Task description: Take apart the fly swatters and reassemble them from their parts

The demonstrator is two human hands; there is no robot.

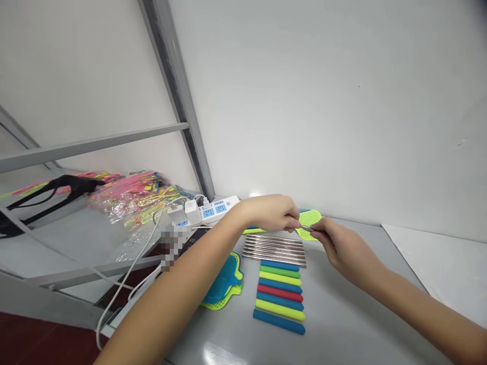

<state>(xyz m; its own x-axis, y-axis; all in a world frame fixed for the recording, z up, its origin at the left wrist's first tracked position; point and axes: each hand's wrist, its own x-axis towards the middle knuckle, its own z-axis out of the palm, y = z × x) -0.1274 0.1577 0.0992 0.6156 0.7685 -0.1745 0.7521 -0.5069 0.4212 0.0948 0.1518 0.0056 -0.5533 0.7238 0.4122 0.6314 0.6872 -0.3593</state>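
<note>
**Two Pinches on One Slim Metal Piece**

Right of centre in the frame, the left hand (276, 212) and right hand (344, 248) meet over a slim metal piece (306, 228), fingertips clamped on its opposite ends. The fingers hide those ends, so their exact shape cannot be told. To handle it well, both pinches should probably stay in line and firm but light; a sideways twist could bend something so thin, or let the smooth metal slip.

Behind it shows a yellow-green perforated paddle (310, 218), flat, round-cornered and seemingly plastic. Just below the left hand, shiny metal rods (274, 249) lie side by side, narrow and straight. Lower still, matte tubular grips (279, 298) in blue, green, yellow and red form a column, each pointed at its right end. Left of these, blue and yellow-green mesh heads (224, 281) overlap, partly hidden by the left forearm, on the smooth grey table (342, 319).
</note>
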